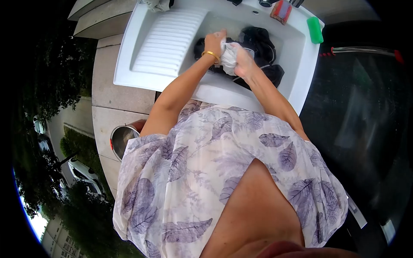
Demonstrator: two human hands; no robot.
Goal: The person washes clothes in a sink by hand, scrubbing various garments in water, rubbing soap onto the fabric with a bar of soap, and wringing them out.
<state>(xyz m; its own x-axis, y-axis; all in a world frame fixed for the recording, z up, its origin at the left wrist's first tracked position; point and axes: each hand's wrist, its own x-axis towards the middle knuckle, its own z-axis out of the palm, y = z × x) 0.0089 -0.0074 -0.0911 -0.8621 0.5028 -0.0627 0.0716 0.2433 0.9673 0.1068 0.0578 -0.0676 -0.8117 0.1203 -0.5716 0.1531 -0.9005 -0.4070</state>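
A wet white cloth [229,59] is bunched between my two hands over the basin. My left hand [213,44], with a gold bangle at the wrist, is closed round the cloth's left side and has suds on it. My right hand [244,62] grips the cloth from the right. Beneath them, dark clothes [260,42] lie in the water in the white laundry sink [297,75]. Part of the dark clothing is hidden behind my hands and the white cloth.
A ribbed washboard [165,41] forms the sink's left part. On the right rim lie a green soap bar [315,30] and a reddish scrub brush or sponge [281,11], near the tap [266,2]. A round bin [124,139] stands low at left. More cloth [155,4] sits on the back rim.
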